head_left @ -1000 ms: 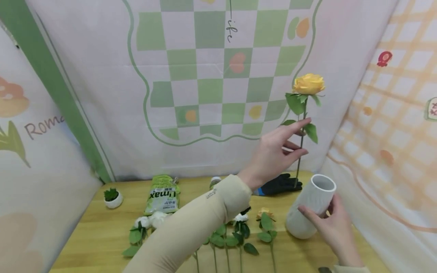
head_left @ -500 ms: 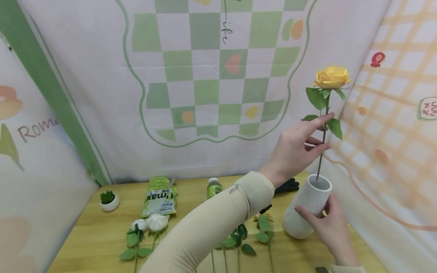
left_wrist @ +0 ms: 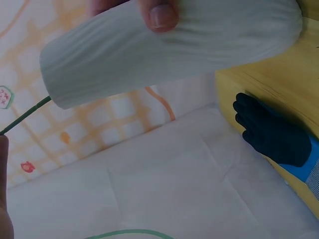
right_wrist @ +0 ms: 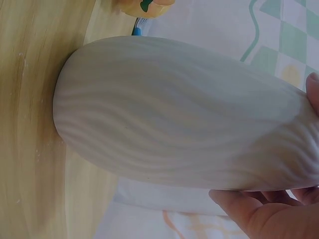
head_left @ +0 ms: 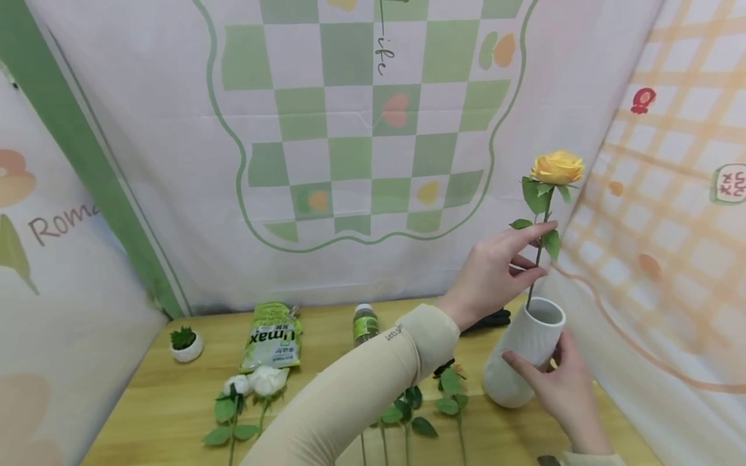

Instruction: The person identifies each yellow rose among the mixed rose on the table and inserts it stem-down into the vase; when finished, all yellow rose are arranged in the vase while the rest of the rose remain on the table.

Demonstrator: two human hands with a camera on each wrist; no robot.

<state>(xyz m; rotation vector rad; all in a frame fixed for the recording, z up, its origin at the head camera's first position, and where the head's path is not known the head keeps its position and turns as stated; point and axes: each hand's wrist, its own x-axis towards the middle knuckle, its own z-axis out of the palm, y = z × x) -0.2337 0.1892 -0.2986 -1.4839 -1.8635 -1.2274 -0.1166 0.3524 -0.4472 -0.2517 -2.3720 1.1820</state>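
Pinching yellow rose [head_left: 555, 167] stem – left hand [head_left: 495, 268]; stem tip inside white vase [head_left: 522, 356] – right hand [head_left: 562, 388] gripping it.

1. The white ribbed vase [left_wrist: 169, 47] lies across the top of the frame, its mouth at the left.
2. A thumb tip [left_wrist: 158, 12] of my right hand presses on the vase at the top centre.
3. A thin green stem [left_wrist: 26, 115] runs from the left edge into the vase's mouth.
4. A bit of my left hand [left_wrist: 3, 199] shows at the lower left edge.
5. At the right, a dark glove [left_wrist: 271, 134] with a blue cuff lies on the wooden table [left_wrist: 294, 64].
6. White printed cloth [left_wrist: 149, 184] fills the bottom and the left.
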